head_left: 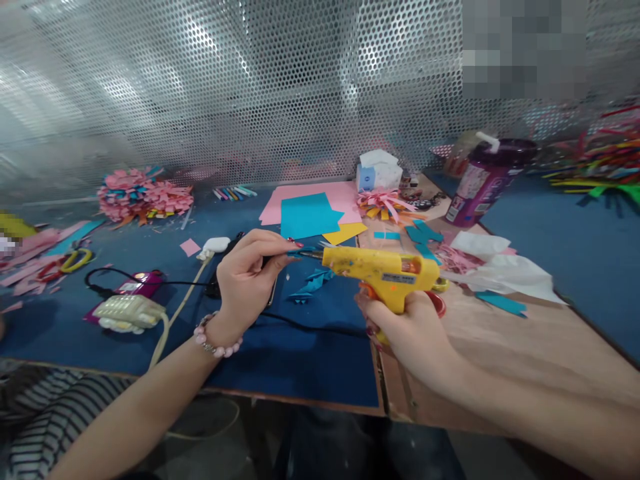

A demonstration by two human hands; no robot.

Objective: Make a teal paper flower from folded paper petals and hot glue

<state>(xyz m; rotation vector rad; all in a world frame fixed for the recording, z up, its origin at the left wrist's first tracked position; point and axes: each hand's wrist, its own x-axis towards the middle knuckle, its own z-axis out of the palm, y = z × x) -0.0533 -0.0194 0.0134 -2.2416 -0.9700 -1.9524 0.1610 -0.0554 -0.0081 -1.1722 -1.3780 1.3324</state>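
Observation:
My right hand (407, 333) is wrapped round the handle of a yellow hot glue gun (373, 267), its nozzle pointing left. Between the thumb and fingers of my left hand (255, 270) is a small piece of blue paper (296, 253), mostly hidden by the fingertips. The nozzle tip is at this piece; whether it touches I cannot tell. Just below, curled blue paper scraps (313, 285) lie on the blue tabletop (320, 370). Behind my hands are a blue sheet (307, 215), pink sheets (345, 200) and a yellow piece (346, 233).
A power strip (130, 313) with cords lies at left, near scissors (75, 261). Pink paper pompoms (133, 195) sit behind. At right stand a purple cup (485, 183) with a straw, and a tissue pack (379, 172). Perforated metal (250, 87) rises along the back.

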